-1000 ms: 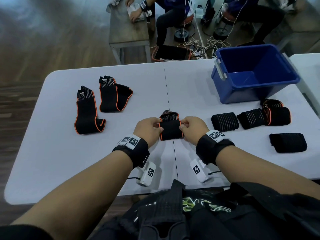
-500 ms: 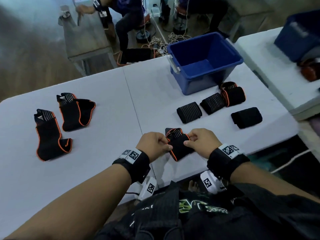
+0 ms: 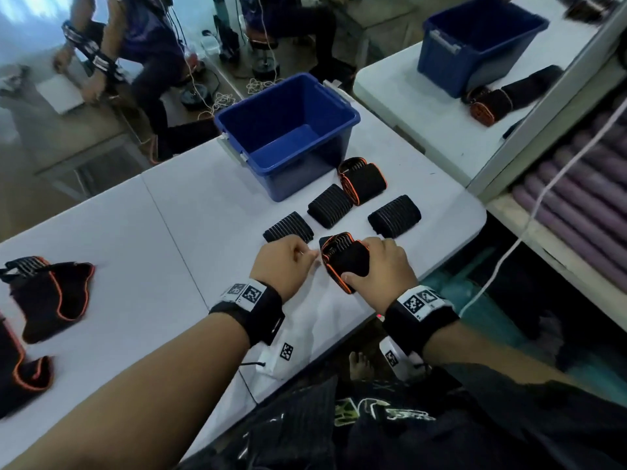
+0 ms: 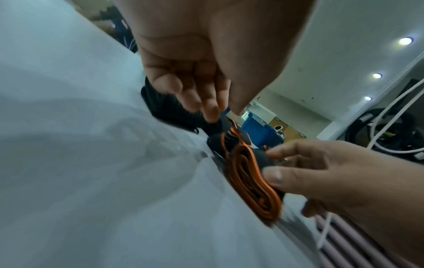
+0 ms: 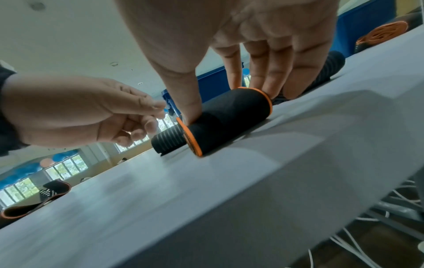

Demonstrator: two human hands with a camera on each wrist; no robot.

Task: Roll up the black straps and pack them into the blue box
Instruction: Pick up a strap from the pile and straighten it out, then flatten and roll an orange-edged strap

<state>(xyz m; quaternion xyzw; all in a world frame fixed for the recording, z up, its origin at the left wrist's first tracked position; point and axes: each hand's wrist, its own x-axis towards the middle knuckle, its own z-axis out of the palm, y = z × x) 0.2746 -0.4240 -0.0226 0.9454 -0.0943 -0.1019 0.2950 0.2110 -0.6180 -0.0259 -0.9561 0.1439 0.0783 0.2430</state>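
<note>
My right hand (image 3: 359,262) grips a rolled black strap with orange edging (image 3: 342,259) that rests on the white table (image 3: 169,249). In the right wrist view the thumb presses one side of the roll (image 5: 229,117) and the fingers (image 5: 270,72) lie over the far side. My left hand (image 3: 305,261) hovers just left of the roll with curled fingers, holding nothing. Several other rolled straps (image 3: 329,205) lie between my hands and the blue box (image 3: 305,174). I see nothing inside the box. Two unrolled straps (image 3: 51,293) lie far left.
The table's right corner (image 3: 475,212) is close to my right hand. A second table (image 3: 424,130) at the right bears another blue box (image 3: 475,45) and rolled straps (image 3: 492,103). A white cable (image 3: 543,198) hangs over purple rolls. People sit at the back.
Both hands carried the roll rightward, beside the other rolled straps. The left hand has let go of it; the right hand alone holds it now. My head view swung right.
</note>
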